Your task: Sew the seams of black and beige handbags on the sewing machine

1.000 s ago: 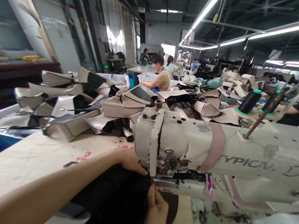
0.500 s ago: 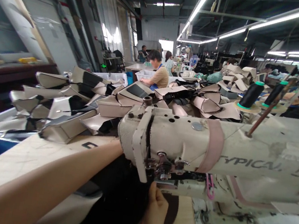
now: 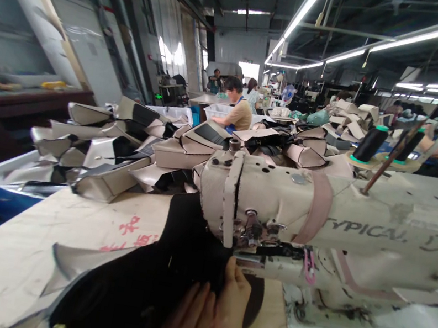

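Your right hand (image 3: 237, 298) has its fingertips closed on the edge of the black workpiece (image 3: 117, 292), next to the needle end of the sewing machine (image 3: 272, 195), while your left hand (image 3: 189, 318), blurred, lies on it with fingers extended; the workpiece rests over the wooden table (image 3: 100, 220). At your left, a white bin (image 3: 0, 167) contains beige-and-black pieces (image 3: 111, 177) heaped above its rim. Farther back, a second white bin (image 3: 216, 111) stands beside a co-worker (image 3: 241, 114), its contents too small to verify.
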The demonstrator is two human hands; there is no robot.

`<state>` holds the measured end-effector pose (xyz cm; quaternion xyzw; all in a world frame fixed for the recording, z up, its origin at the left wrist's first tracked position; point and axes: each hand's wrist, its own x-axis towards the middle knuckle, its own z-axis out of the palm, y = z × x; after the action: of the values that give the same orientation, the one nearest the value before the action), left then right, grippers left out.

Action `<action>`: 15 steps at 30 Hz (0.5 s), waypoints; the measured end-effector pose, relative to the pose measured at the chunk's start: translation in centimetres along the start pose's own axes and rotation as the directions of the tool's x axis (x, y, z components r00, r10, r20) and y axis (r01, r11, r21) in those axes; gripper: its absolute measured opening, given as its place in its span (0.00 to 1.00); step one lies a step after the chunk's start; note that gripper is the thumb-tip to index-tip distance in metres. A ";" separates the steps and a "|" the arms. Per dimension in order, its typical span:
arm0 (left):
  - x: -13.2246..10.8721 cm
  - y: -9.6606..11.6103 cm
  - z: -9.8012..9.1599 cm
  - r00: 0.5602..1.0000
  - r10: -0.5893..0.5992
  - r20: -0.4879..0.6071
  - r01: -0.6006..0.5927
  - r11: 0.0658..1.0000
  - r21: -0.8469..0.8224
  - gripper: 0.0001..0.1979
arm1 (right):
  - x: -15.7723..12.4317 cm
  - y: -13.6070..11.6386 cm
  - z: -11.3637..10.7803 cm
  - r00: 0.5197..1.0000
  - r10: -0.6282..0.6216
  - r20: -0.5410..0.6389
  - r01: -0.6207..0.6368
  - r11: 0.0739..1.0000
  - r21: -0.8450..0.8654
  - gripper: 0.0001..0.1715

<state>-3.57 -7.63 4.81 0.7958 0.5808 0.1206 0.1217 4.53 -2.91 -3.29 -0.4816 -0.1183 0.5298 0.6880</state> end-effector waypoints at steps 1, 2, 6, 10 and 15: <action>0.7 0.4 1.0 0.994 -0.106 0.016 0.104 0.990 0.095 0.24 | 0.0 0.0 -0.1 1.000 -0.015 0.000 0.015 1.000 -0.004 0.32; 1.7 0.8 1.7 0.981 -0.189 0.031 0.182 0.971 0.154 0.27 | -0.1 0.0 -0.1 1.000 -0.028 -0.001 0.028 1.000 -0.007 0.30; 5.9 1.2 2.8 0.940 -0.320 0.114 0.317 0.947 0.044 0.33 | -0.3 0.2 -0.1 0.999 -0.040 -0.002 0.040 0.999 -0.009 0.27; 7.1 1.0 3.4 0.902 -0.426 0.069 0.431 0.899 -0.078 0.33 | -0.4 0.3 0.2 1.000 -0.021 -0.001 0.021 1.000 0.018 0.25; 7.2 0.8 3.9 0.904 -0.427 0.029 0.427 0.895 -0.128 0.30 | -0.2 0.4 0.3 1.000 0.005 0.007 -0.005 0.997 0.071 0.24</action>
<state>0.57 -1.24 1.74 0.6392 0.7321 0.1289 0.1971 3.98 -2.94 -3.39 -0.4553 -0.1003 0.5370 0.7031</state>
